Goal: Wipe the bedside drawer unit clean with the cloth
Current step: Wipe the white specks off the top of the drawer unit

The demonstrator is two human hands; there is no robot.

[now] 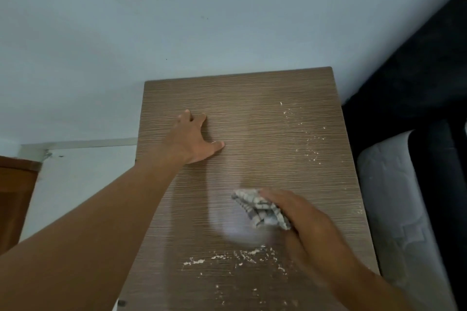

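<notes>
Where crumbs [242,255] dot drawer unit top [252,98], blue wall [227,20] bkgd

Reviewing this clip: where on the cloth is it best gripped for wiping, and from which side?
Probably the bunched right end of the cloth, from above and the right, as the right hand grips it now: it lies crumpled on the drawer unit top, with loose folds sticking out left, free to sweep the crumbs.

Brown wood-grain drawer unit [252,108]; grey-white checked cloth [260,209].
</notes>
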